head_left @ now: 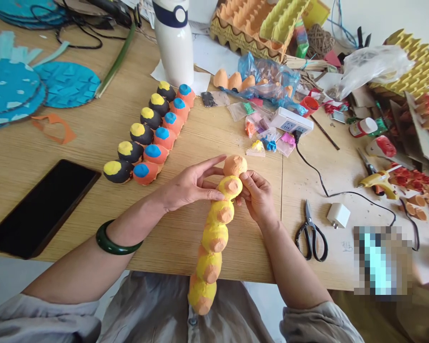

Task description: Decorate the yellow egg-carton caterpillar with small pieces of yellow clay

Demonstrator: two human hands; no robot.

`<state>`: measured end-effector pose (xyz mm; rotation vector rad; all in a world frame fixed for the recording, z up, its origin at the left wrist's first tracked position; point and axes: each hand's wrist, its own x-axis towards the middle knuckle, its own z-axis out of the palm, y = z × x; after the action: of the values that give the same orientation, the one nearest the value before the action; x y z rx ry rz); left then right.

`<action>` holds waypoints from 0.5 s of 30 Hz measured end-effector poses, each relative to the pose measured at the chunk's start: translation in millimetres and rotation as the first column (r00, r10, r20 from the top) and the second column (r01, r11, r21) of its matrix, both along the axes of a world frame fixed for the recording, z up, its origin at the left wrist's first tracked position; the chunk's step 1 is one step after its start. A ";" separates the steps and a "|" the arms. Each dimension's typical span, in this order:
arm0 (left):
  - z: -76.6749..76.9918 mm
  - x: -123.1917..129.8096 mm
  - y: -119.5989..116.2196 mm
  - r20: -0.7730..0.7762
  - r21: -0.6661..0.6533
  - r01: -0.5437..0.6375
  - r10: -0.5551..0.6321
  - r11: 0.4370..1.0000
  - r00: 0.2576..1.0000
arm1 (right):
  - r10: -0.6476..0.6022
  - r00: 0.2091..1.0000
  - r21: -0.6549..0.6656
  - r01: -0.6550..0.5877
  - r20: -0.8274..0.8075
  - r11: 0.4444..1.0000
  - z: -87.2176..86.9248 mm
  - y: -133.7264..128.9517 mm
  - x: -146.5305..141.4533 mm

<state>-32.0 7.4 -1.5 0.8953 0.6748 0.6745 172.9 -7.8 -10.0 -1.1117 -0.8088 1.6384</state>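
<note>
A strip of egg-carton cups (215,237), mostly coated in yellow with bare orange tips, runs from over the table edge toward my lap. Its far-end cup (235,165) is plain orange. My left hand (196,183) grips the strip from the left near that end, thumb on a yellow cup and fingers behind. On the opposite side my right hand (257,194) pinches the edge by the first yellow cup; its other fingertips are partly hidden. Left of my hands lie a row of black cups with yellow tops (130,152) and a row of orange cups with blue tops (156,153).
A black phone (43,207) lies at left, near blue discs (69,85). Black-handled scissors (310,233), a white plug adapter (339,215) and a glue gun (381,185) lie at right. A white bottle (175,47), small clay packets (269,144) and a power strip (291,121) are farther back.
</note>
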 end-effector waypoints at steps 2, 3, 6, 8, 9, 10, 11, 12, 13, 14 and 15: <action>-0.1 0.3 -0.1 -0.008 -0.047 -0.010 0.010 0.999 1.000 | 0.023 0.999 -0.013 -0.023 -0.027 1.000 -0.7 0.5 0.6; -0.3 0.3 0.1 -0.020 -0.063 -0.018 0.017 0.998 1.000 | 0.039 0.998 -0.019 -0.040 -0.045 0.999 -1.4 0.9 0.9; -1.1 0.3 1.3 -0.067 -0.082 -0.055 0.050 0.995 0.997 | 0.088 0.994 -0.027 -0.090 -0.066 0.996 -3.2 2.0 2.3; -1.4 0.5 1.8 -0.073 -0.074 -0.058 0.053 0.996 0.996 | 0.107 0.993 -0.018 -0.107 -0.045 0.994 -3.3 2.2 3.5; -1.4 0.7 1.7 -0.070 -0.064 -0.043 0.039 0.997 0.997 | 0.112 0.993 -0.010 -0.112 -0.036 0.994 -3.1 2.2 4.1; -1.4 0.9 1.5 -0.070 -0.051 -0.025 0.021 0.998 0.997 | 0.116 0.993 -0.004 -0.116 -0.031 0.993 -2.7 2.0 4.7; -1.4 1.0 1.2 -0.076 -0.038 -0.008 0.005 0.999 0.997 | 0.120 0.992 0.000 -0.120 -0.028 0.993 -2.2 1.7 5.3; -1.3 1.1 0.8 -0.088 -0.027 0.004 -0.007 1.000 0.996 | 0.123 0.992 0.002 -0.123 -0.025 0.992 -1.9 1.4 5.9; -1.3 1.1 0.4 -0.102 -0.017 0.009 -0.011 1.000 0.995 | 0.123 0.992 0.005 -0.123 -0.020 0.992 -1.7 1.0 6.4; -1.2 1.1 0.1 -0.115 -0.009 0.011 -0.012 1.000 0.993 | 0.124 0.992 0.011 -0.124 -0.015 0.992 -1.8 0.7 6.8; -1.0 1.0 -0.2 -0.123 0.000 0.014 -0.014 1.000 0.992 | 0.126 0.992 0.022 -0.126 -0.010 0.992 -2.2 0.5 7.2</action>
<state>-31.0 7.2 -2.4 0.9475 0.7774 0.6106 180.1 -7.3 -12.2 -1.0537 -0.9033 1.7344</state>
